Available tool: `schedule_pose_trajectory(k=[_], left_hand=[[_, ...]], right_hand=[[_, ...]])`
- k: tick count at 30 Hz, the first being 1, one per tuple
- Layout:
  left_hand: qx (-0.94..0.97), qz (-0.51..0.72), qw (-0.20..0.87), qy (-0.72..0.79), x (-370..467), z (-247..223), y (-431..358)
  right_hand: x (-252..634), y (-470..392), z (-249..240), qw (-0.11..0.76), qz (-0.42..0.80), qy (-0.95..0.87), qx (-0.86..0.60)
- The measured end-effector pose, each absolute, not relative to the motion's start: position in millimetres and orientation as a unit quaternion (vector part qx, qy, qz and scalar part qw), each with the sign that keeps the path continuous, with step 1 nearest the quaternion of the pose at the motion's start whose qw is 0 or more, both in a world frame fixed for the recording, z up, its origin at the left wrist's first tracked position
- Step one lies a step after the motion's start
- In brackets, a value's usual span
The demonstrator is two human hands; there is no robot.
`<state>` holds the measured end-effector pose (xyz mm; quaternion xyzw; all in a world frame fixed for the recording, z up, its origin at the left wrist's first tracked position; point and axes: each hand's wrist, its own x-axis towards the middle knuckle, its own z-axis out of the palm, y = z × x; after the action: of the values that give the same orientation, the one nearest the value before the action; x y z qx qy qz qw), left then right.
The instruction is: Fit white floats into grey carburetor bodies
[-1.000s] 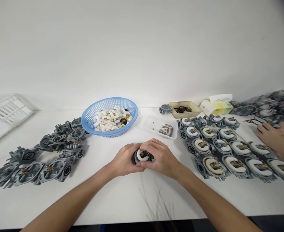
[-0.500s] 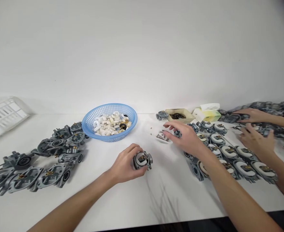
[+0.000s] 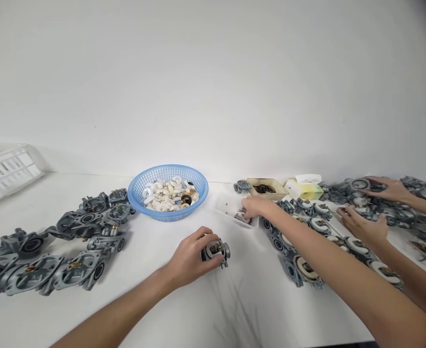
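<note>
My left hand is wrapped around a grey metal carburetor above the white table. Brass parts show in its upturned opening, and my fingers cover part of its rim. Over on the right, my right hand reaches down into a shallow white tray of small metal pins. Its fingertips are pressed together among the pins, and whatever is between them is too small to make out.
A blue basket holds white and dark floats. Carburetor bodies lie at left; several with white floats stand at right. Behind are a beige box and a tissue pack. A co-worker's hands handle carburetors at far right.
My right hand has come down from above the tray into it, and its spread fingers have closed. The left hand keeps hold of the carburetor. The view has shifted slightly.
</note>
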<state>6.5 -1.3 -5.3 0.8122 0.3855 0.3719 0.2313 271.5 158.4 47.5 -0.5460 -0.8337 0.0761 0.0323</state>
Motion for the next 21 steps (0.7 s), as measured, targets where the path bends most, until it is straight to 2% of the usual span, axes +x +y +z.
schedule_pose_trajectory(k=[9,12,16,21], left_hand=[[0.821,0.356,0.215,0.392,6,-9,0],[0.821,0.357,0.209,0.394,5,-11,0],[0.822,0.351,0.213,0.396,5,-10,-2],[0.822,0.352,0.219,0.391,6,-9,-1]], right_hand=[[258,163,45,-0.140,0.071,-0.779,-0.606],[259,161,57,-0.168,0.072,-0.778,-0.601],[263,153,76,-0.150,0.101,-0.808,-0.560],[261,130,89,-0.041,0.179,-0.851,-0.492]])
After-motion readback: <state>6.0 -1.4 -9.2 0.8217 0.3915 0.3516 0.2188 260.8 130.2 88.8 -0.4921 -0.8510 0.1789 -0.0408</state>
